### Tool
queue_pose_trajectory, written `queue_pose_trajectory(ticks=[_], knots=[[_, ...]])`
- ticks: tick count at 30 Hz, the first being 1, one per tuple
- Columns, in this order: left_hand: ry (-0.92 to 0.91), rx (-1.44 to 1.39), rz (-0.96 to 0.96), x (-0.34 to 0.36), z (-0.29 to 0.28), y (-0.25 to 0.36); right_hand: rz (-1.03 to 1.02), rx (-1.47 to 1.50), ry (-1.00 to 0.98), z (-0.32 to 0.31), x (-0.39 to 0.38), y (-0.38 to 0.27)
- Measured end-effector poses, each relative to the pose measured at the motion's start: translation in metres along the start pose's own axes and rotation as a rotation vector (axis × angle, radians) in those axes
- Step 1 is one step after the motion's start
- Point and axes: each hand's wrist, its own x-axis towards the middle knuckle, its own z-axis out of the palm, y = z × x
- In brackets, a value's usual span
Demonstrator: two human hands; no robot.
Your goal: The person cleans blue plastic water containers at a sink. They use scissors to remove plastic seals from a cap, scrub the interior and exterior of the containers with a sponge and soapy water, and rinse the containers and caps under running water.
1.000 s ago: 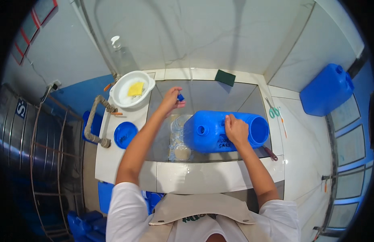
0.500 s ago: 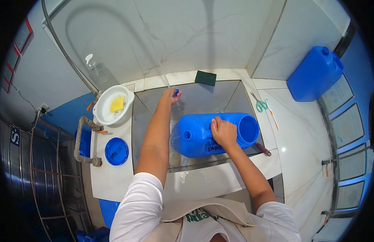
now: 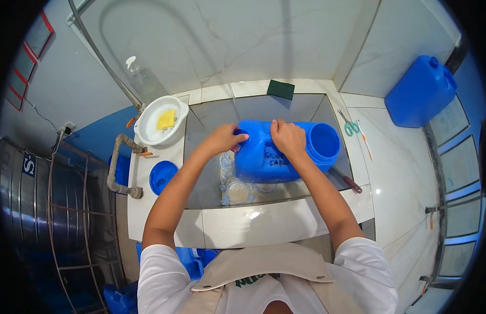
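Note:
A blue plastic jug (image 3: 249,163) lies on its side over the tiled sink (image 3: 202,183), its wide mouth turned to the right. My right hand (image 3: 289,138) is closed around the jug's handle. At the jug's left end, my left hand (image 3: 224,139) pinches a small blue cap (image 3: 243,132) at the narrow spout. The thumb and fingers partly hide the cap, so how far it sits on the spout cannot be seen. Below the jug, several round pale shapes (image 3: 237,192) show on the sink bottom.
On the left ledge are a white basin (image 3: 143,131) with a yellow sponge (image 3: 166,120), a round blue lid (image 3: 162,177) and a pump bottle (image 3: 144,83). A dark green scouring pad (image 3: 280,89), scissors (image 3: 350,127), a toothbrush (image 3: 365,140), a brown handle (image 3: 352,184) and another blue jug (image 3: 421,94) surround the sink.
My left hand has come from the sink's back edge to the jug's spout, bringing the small blue cap. The right hand keeps its hold on the handle.

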Motion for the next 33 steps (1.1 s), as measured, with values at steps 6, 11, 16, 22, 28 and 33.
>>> queue_pose_trajectory(ticks=[6, 11, 16, 22, 28, 33], knots=[[0.232, 0.397, -0.272, -0.004, 0.006, -0.012, 0.021, -0.006, -0.009, 0.013, 0.0, -0.024], [0.231, 0.388, 0.349, -0.015, 0.01, -0.021, 0.019, 0.005, -0.017, 0.006, -0.003, -0.017], [0.186, 0.526, 0.489, -0.023, 0.015, 0.001, 0.018, 0.003, -0.003, 0.004, -0.009, -0.012], [0.058, 0.516, -0.217, -0.02, 0.006, 0.014, 0.027, 0.004, -0.003, -0.001, -0.013, -0.011], [0.376, 0.486, 0.175, -0.024, 0.012, 0.018, 0.031, -0.005, 0.006, -0.001, -0.018, -0.007], [0.36, 0.745, 0.634, -0.033, 0.013, -0.001, 0.031, -0.022, 0.008, -0.003, -0.022, -0.007]])
